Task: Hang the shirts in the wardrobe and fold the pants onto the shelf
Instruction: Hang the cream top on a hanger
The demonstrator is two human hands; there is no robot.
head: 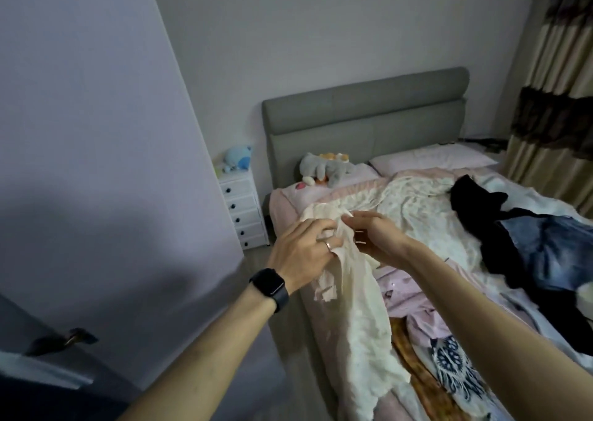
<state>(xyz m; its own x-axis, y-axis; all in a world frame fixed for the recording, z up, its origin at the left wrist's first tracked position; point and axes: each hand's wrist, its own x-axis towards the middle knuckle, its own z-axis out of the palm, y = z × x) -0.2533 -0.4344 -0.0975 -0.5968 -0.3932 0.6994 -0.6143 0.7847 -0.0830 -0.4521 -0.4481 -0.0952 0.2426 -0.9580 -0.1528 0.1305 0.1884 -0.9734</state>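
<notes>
My left hand point(305, 247) curls its fingers into the top edge of a thin, crinkled cream shirt point(362, 318), and my right hand point(375, 238) pinches the same edge just beside it. The limp cloth hangs in soft folds over the near side of the rumpled bed point(426, 215). Farther right lie a black garment point(475, 202) and faded denim jeans point(552, 244).

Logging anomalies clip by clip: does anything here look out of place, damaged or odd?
Nothing damaged or spilled. A black garment and jeans lie crumpled on the bed, unsorted, while the left hand and right hand hold a cream garment.
</notes>
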